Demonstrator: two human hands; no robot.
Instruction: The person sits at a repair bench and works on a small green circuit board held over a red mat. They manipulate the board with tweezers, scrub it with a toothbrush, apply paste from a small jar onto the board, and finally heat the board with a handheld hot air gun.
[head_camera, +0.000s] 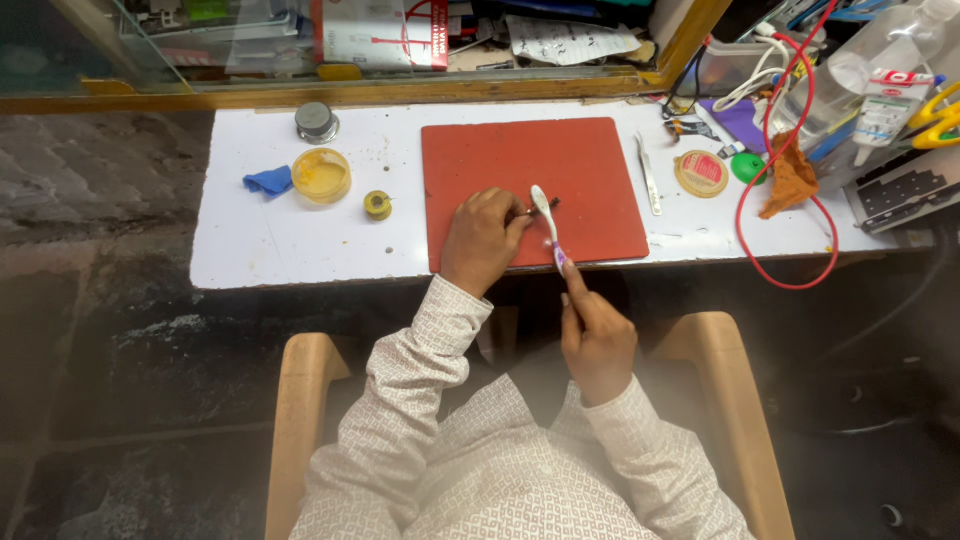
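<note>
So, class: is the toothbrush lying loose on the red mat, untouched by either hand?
No: the right hand grips the toothbrush handle above the red mat.

Head view, steeply down over table (250, 250)

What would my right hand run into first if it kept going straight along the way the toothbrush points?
Probably the small dark part pinched by the left hand; the right hand aims the toothbrush at it.

Left hand (482, 240) and right hand (597, 340), both closed.
</note>
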